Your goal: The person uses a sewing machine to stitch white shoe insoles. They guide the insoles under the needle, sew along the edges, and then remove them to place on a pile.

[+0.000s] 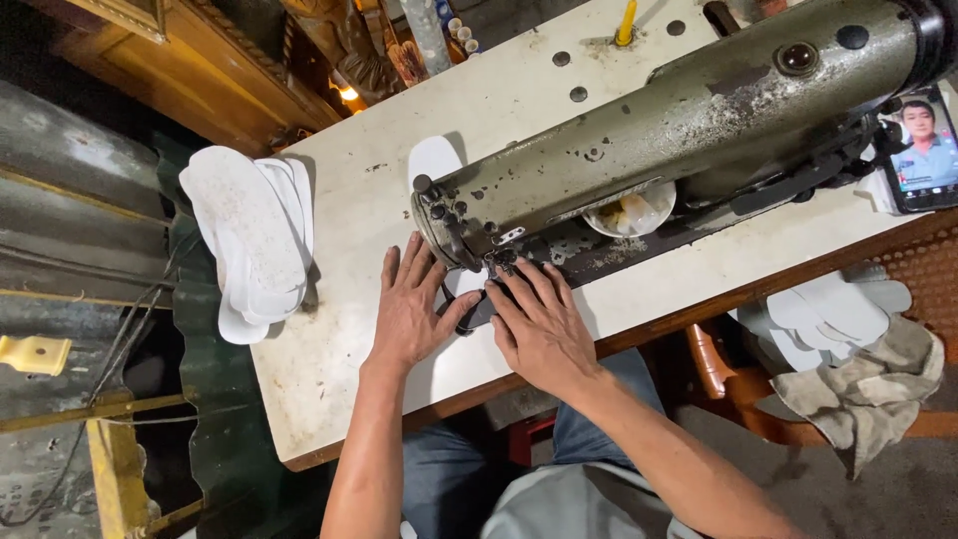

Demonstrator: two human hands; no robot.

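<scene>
A white insole (461, 284) is being pressed flat under the sewing machine (689, 130) by the left hand (411, 309) and right hand (544, 324), fingers spread.

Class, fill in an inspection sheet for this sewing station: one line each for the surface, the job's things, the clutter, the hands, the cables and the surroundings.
Surface: white table top, scuffed and stained, with a wooden edge.
Job's things: worn grey sewing machine; a white and dark piece lies flat under its needle end.
Clutter: stack of white sole-shaped pieces at the table's left end; small bowl under the machine arm; phone with a lit screen at right.
Hands: left hand and right hand press flat on the piece, fingers spread.
Cables: thin dark wires left of the table.
Surroundings: more white pieces and a rag at right; wooden furniture behind.
</scene>
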